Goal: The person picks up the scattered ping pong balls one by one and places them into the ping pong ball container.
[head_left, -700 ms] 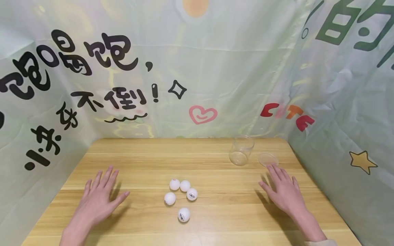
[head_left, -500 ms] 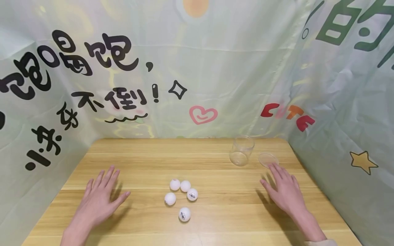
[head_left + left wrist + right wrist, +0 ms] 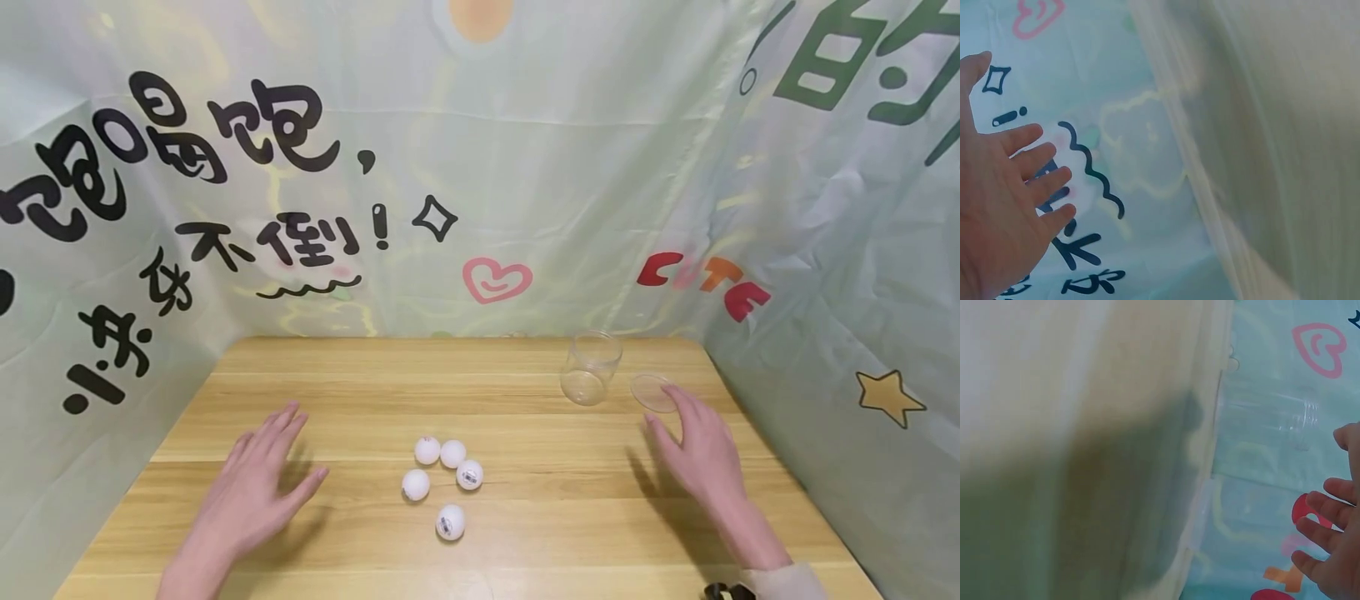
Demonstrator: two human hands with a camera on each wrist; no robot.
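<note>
Left hand (image 3: 251, 492): palm down, fingers extended, nothing held, at 9 o'clock of the ball group; forearm cut off by the lower frame edge. Right hand (image 3: 701, 454): well apart from the left, at 3 o'clock, fingers extended, thumb spread, nothing visibly held; its fingertips overlap the rim of a clear disc (image 3: 649, 390), contact impossible to confirm. Disc: transparent, flat, its outline faint and partly covered by those fingertips. White balls, five: one (image 3: 450, 522) at 6 o'clock of the group, one (image 3: 416, 485) at 9, one (image 3: 427, 450) at 11, one (image 3: 452, 454) near 12, one (image 3: 469, 475) at 3; dark print on some, too small to read. Clear cup (image 3: 590, 371): upright, at 2 o'clock of the balls, walls hard to make out. Wooden table (image 3: 360, 550): near edge out of frame, surface blurred in both wrist views. Pale sleeve (image 3: 787, 582) and dark item (image 3: 729, 592) at the right wrist: both cropped. Printed cloth (image 3: 525, 183): behind, lettering cut at 10 and 1 o'clock.
</note>
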